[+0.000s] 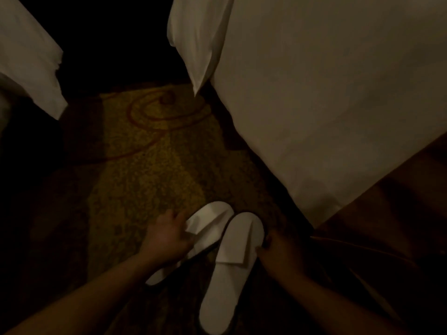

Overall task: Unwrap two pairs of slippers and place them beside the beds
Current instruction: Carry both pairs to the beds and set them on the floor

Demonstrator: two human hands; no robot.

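Note:
Two white slippers lie on the patterned carpet close to the bed on the right. The left slipper (208, 226) is angled, toe pointing up and right, and my left hand (167, 235) grips its strap from the left side. The right slipper (232, 274) lies flat, sole down, with its strap folded flat. My right hand (280, 252) touches its right edge near the strap; its fingers are in shadow, so the grip is unclear. No wrapper is visible.
A bed with a white sheet (326, 105) fills the right side, with a pillow corner (198, 49) hanging over its edge. Another bed's white bedding (26, 59) is at the left. The yellow-brown carpet (145, 165) runs between them. The room is dim.

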